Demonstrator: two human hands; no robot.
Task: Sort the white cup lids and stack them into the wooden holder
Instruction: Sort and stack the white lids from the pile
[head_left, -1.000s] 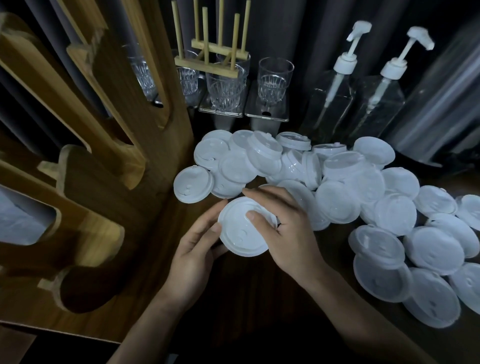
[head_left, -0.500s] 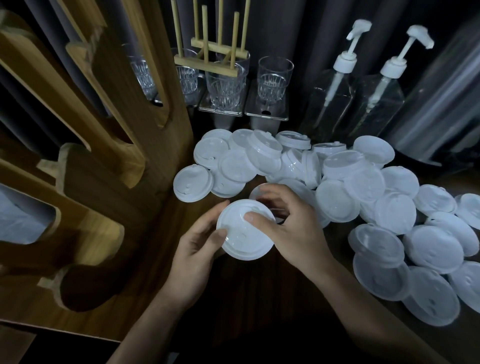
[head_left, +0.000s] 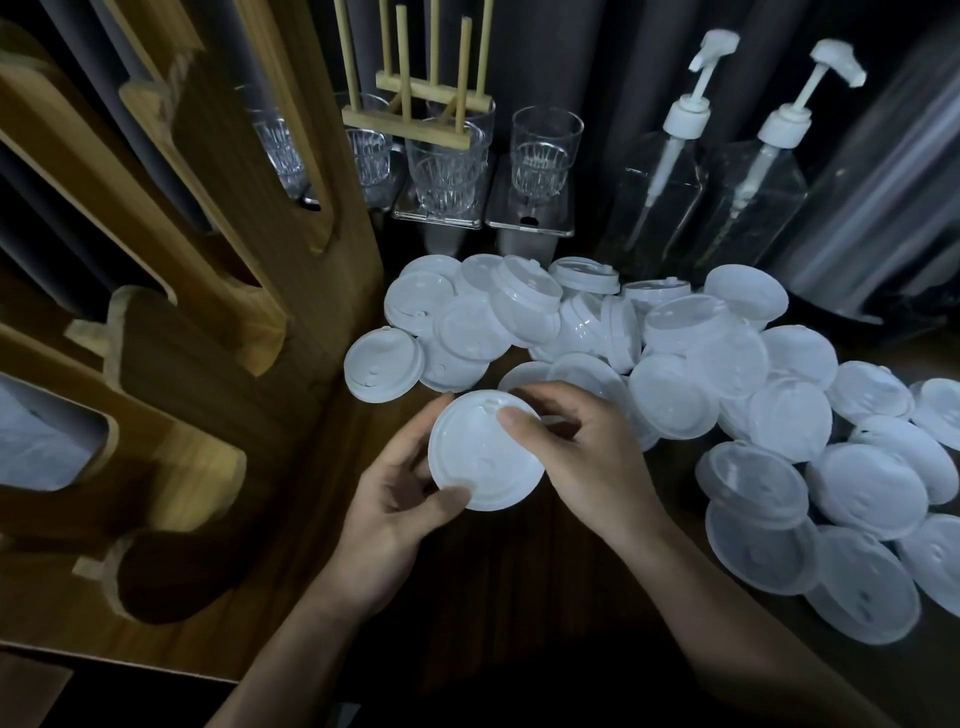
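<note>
Thumb of the left hand has crept over the near rim of the held lid.
Both hands clamp it, just near of the loose pile: left fingers beneath, right hand pinching the far rim, fingers curled behind. To the left stands the wooden holder. Best to square it flat, confirm its size, then carry it level to a slot.

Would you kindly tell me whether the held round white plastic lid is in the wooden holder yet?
Out: the left hand and right hand grip the round white plastic lid beside the wooden holder, not inside it.
</note>
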